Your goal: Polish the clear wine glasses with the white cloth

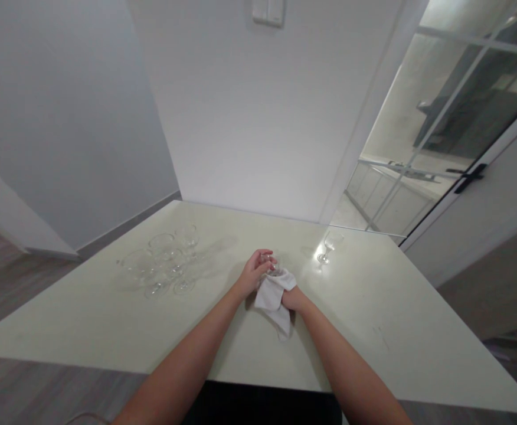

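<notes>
Near the middle of the table, my left hand [257,268] is closed around a clear glass [272,267], seen only in part between the fingers. A white cloth [271,297] lies against the lower side of this glass and hangs down toward me. My right hand [293,298] grips the cloth from the right, its fingers mostly hidden under the folds. Both hands are close together, a little above or at the tabletop; which of these I cannot tell.
Several clear stemmed glasses [163,260] stand in a cluster on the left of the pale table [152,339]. One wine glass [329,245] stands at the right, near the back. Behind the table is a white wall [258,130]; a glass-paned door [444,136] is at the right.
</notes>
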`<state>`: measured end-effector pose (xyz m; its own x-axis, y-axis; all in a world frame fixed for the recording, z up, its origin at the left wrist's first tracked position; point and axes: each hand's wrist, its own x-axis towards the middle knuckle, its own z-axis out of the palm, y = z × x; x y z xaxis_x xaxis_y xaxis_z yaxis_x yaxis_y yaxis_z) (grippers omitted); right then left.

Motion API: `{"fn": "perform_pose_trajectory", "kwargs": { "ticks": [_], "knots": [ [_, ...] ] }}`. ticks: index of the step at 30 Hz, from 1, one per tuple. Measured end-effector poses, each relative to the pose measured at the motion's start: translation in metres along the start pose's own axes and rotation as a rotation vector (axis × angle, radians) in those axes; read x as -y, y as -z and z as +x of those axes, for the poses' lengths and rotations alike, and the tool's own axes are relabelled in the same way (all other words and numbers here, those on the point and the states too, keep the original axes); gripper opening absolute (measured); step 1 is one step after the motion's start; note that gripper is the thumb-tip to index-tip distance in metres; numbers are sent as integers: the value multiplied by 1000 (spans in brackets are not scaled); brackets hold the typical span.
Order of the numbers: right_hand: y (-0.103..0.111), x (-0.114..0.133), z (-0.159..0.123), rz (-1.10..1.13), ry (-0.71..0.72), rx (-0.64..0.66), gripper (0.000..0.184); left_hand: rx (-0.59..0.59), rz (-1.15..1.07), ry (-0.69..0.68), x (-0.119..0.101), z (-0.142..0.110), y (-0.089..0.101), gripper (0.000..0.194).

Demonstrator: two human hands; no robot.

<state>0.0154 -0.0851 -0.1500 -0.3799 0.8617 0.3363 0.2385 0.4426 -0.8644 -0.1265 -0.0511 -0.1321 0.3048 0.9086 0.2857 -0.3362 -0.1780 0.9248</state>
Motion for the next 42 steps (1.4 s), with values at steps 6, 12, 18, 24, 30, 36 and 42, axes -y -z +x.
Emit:
{"fn": "perform_pose_trajectory", "kwargs": {
  "ticks": [6,12,18,24,30,36,42],
  "knots": [
    [2,-2,-2,39,-4,39,27,-14,59,-41,-3,-2,-1,51],
    [4,-4,-6,155,-122,26,33,39,198,-22,-1,-4,-3,57],
    [11,-13,-18,262,-362,-118,36,103,-61,-3,3,-2,-2,48],
    [4,-2,-9,211,-268,-65,32,-167,38,-22,1,3,-1,45],
    [5,7,-11,229,-262,-70,35,-65,-30,5,-6,-1,-5,40],
    [8,2,-15,274,-334,-81,40,23,-67,54,-7,-3,-8,45],
    [4,7,-13,229,-309,-44,36,-40,-66,54,-8,-4,-5,52]
  ]
}}
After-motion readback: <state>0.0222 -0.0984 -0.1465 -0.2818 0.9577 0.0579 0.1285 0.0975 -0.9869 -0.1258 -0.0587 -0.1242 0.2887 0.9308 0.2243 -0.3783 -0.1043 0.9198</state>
